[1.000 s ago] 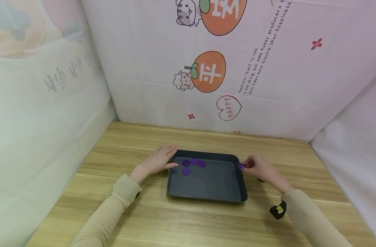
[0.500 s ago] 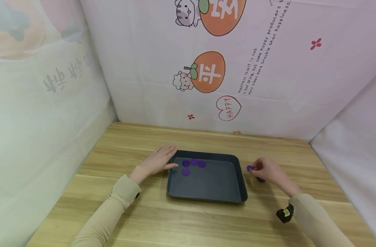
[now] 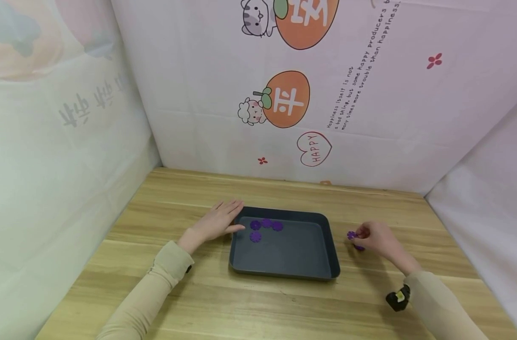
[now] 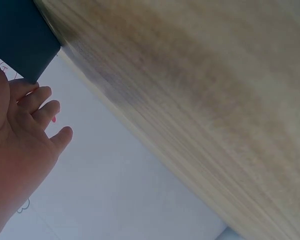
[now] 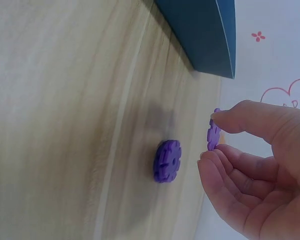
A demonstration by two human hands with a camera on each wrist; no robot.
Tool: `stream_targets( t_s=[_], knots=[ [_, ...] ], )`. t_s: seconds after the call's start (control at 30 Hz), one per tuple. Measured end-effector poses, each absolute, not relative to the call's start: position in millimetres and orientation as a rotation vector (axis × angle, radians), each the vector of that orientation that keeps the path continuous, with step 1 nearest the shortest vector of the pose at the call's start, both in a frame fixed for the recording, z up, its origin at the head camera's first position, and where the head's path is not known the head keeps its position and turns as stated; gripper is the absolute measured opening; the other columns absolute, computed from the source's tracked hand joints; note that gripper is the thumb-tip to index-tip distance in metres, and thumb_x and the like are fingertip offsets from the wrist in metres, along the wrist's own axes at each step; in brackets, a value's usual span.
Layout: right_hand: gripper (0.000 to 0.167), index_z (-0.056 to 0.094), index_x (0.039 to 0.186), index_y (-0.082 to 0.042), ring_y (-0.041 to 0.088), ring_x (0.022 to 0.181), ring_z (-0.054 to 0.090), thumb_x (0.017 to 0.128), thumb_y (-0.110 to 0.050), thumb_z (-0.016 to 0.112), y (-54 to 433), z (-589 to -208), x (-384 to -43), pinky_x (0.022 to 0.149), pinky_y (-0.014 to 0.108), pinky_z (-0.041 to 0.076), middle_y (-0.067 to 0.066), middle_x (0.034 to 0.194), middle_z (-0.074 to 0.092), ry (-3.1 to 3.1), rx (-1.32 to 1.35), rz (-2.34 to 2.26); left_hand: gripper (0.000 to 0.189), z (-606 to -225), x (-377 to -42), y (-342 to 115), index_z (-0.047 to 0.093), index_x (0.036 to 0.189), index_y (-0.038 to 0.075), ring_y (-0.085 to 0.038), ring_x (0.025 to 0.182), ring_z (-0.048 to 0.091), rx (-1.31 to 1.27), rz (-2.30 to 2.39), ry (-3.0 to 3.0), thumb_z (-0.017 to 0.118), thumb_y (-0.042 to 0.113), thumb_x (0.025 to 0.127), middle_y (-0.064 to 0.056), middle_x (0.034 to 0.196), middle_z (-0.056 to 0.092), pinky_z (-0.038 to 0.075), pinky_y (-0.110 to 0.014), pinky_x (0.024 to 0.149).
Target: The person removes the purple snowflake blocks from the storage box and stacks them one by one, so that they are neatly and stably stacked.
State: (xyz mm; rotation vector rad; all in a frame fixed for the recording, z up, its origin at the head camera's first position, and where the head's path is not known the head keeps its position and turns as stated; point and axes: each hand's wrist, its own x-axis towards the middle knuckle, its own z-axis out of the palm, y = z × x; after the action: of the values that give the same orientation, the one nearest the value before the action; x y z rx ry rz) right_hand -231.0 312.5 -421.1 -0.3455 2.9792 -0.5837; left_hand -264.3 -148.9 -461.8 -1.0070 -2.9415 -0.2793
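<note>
In the head view, the right hand is pinching a purple snowflake disc above the wooden table, just outside the right side of the dark baking tray. A purple stack is lying on the table below that hand. Four loose discs are lying inside the tray, grouped toward its far left corner. The left hand is resting on the tray's left rim, fingers extended and gripping nothing, with the thumb reaching over the inside.

In the left wrist view, the left hand's fingers are bending slightly beside the tray's corner; the forefinger is apparently touching it.

In the right wrist view, the thumb and fingertips are pinching the held disc, which is standing nearly edge-on. It is probably weighing very little and staying stiff, as thin plastic would; its smooth faces may be slipping-prone, but breakage is seeming unlikely. The rim is offering the best hold, its notches giving fingertips some purchase. The disc is showing a saturated purple and a scalloped edge; the stack beneath, seemingly two pieces, is displaying deep slots and a small central hole.
</note>
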Motion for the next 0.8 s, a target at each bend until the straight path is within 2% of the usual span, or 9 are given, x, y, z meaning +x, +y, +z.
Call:
stream_targets(
  t_s=[0.37, 0.8],
  knots=[
    [0.024, 0.071, 0.088, 0.005, 0.017, 0.073, 0.062, 0.082, -0.017, 0.077, 323, -430, -232, 0.062, 0.027, 0.050, 0.012, 0.081, 0.071, 2.985, -0.302, -0.550, 0.076, -462, -264, -150, 0.029, 0.156, 0.003, -0.033, 0.151, 0.028, -1.006, -0.285, -2.949, 0.048, 0.052, 0.100, -0.017, 0.162, 0.030, 0.024, -0.056, 0.124],
    [0.024, 0.070, 0.090, 0.006, 0.021, 0.076, 0.064, 0.082, -0.015, 0.077, 329, -434, -231, 0.065, 0.035, 0.054, 0.015, 0.083, 0.071, 2.970, -0.253, -0.541, 0.075, -462, -265, -150, 0.029, 0.156, 0.003, -0.034, 0.152, 0.027, -1.008, -0.292, -2.955, 0.049, 0.051, 0.101, -0.017, 0.162, 0.030, 0.022, -0.056, 0.124]
  ],
)
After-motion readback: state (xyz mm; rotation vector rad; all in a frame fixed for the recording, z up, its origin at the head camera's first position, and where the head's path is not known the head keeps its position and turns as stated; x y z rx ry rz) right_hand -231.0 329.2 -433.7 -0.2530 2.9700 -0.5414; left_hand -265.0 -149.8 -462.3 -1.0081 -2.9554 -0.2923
